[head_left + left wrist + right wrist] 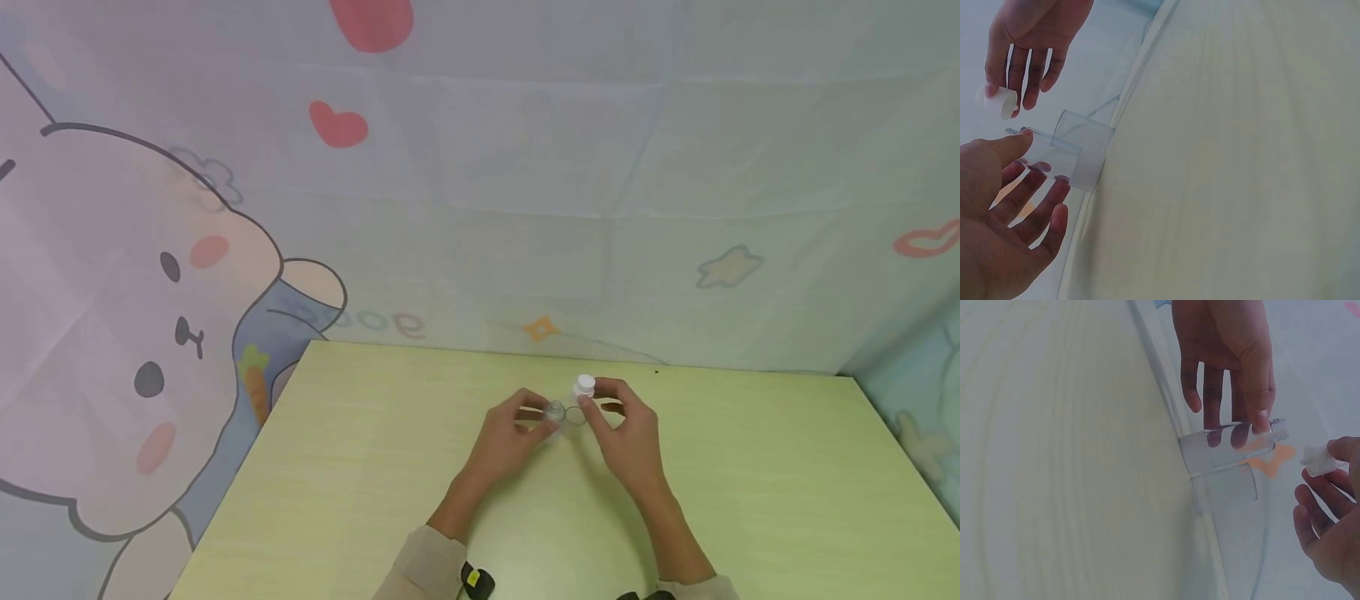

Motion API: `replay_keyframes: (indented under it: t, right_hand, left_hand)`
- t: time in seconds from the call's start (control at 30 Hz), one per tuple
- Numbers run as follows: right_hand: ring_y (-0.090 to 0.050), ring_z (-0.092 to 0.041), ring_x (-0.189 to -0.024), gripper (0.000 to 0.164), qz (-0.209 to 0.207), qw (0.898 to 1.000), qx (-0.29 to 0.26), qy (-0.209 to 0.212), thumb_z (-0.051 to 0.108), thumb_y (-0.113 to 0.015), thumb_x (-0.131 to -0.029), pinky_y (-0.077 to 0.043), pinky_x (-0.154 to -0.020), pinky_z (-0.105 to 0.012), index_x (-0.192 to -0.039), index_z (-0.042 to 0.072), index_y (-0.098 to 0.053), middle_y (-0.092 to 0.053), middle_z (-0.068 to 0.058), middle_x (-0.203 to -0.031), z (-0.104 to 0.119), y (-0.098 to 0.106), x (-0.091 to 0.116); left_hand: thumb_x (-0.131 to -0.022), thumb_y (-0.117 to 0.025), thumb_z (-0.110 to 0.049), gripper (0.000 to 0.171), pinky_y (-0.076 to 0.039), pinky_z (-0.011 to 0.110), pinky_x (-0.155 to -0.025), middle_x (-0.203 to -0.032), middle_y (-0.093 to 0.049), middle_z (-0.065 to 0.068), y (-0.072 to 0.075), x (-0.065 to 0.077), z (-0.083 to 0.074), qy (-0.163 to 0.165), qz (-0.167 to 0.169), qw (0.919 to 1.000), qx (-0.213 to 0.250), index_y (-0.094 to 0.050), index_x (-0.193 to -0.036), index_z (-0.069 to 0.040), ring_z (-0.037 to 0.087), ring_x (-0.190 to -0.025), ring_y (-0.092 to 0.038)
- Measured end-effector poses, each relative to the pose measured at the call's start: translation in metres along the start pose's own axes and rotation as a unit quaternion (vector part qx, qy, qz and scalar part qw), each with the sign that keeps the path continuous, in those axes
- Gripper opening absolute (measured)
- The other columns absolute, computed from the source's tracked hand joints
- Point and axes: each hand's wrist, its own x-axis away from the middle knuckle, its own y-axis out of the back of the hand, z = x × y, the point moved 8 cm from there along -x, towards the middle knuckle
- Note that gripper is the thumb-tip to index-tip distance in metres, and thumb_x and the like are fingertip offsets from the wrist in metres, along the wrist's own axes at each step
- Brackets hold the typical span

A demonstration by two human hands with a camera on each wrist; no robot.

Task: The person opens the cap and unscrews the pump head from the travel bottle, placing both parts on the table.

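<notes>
My left hand [508, 432] grips a small clear bottle [1229, 445] between thumb and fingers. The bottle stands upright, its threaded neck uncovered and its lower part whitish. In my right hand [632, 435], thumb and fingers pinch a white bottle top [585, 384] with a short narrow tip, seen best in the right wrist view. That top is apart from the bottle neck, up and to its right in the head view. Between the hands, close beside the bottle, stands a clear open-topped cylinder [1088, 132] on the table; neither hand holds it.
The pale yellow-green table [360, 467] ends at a printed cloth [525, 167] hanging behind it. Another cloth [922, 400] hangs along the right side. A tiny dark speck [657, 372] lies near the back edge.
</notes>
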Motion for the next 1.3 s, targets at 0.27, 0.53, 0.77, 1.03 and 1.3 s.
replay_keyframes:
  t: [0.27, 0.53, 0.77, 1.03, 1.3]
  right_hand:
    - [-0.067, -0.018, -0.106, 0.026, -0.007, 1.0, 0.005, -0.011, 0.015, -0.078, -0.099, -0.055, -0.094, -0.031, -0.121, 0.005, -0.071, -0.074, -0.005, -0.112, -0.006, 0.004, -0.001]
    - [-0.064, -0.009, -0.104, 0.026, -0.008, 1.0, 0.011, -0.02, 0.016, -0.077, -0.099, -0.056, -0.095, -0.042, -0.122, 0.006, -0.071, -0.074, -0.005, -0.113, -0.011, 0.007, -0.001]
    - [-0.065, -0.009, -0.101, 0.025, -0.015, 1.0, 0.011, -0.014, 0.018, -0.077, -0.1, -0.057, -0.093, -0.04, -0.121, 0.005, -0.071, -0.074, -0.005, -0.11, -0.014, 0.01, -0.002]
    - [-0.065, -0.006, -0.099, 0.024, -0.022, 1.0, 0.008, -0.02, 0.016, -0.077, -0.099, -0.057, -0.092, -0.038, -0.12, 0.004, -0.072, -0.074, -0.005, -0.108, -0.016, 0.015, -0.003]
    - [-0.064, -0.006, -0.099, 0.024, -0.026, 0.999, 0.007, -0.02, 0.016, -0.079, -0.099, -0.056, -0.092, -0.036, -0.118, 0.004, -0.071, -0.074, -0.006, -0.107, -0.019, 0.019, -0.002]
  left_hand:
    - [-0.1, -0.077, -0.029, 0.024, -0.059, 0.043, -0.094, -0.124, -0.073, -0.004, -0.002, -0.001, 0.0, 0.0, -0.001, 1.0, 0.004, -0.069, -0.121, -0.019, 0.025, -0.117, -0.072]
    - [-0.1, -0.077, -0.029, 0.024, -0.058, 0.037, -0.093, -0.124, -0.072, -0.006, -0.002, -0.001, 0.002, 0.003, 0.001, 1.0, 0.0, -0.069, -0.121, -0.02, 0.022, -0.117, -0.071]
    - [-0.1, -0.078, -0.029, 0.024, -0.059, 0.042, -0.092, -0.124, -0.072, -0.004, -0.002, -0.001, 0.001, -0.002, 0.001, 1.0, 0.008, -0.069, -0.121, -0.019, 0.024, -0.117, -0.072]
    - [-0.101, -0.077, -0.03, 0.025, -0.058, 0.04, -0.092, -0.125, -0.072, -0.004, -0.003, -0.001, 0.001, -0.003, 0.002, 1.0, 0.008, -0.069, -0.121, -0.019, 0.025, -0.118, -0.071]
    - [-0.101, -0.076, -0.031, 0.024, -0.058, 0.039, -0.092, -0.125, -0.073, -0.003, -0.003, -0.001, -0.001, -0.003, 0.001, 1.0, 0.008, -0.069, -0.12, -0.019, 0.024, -0.117, -0.071]
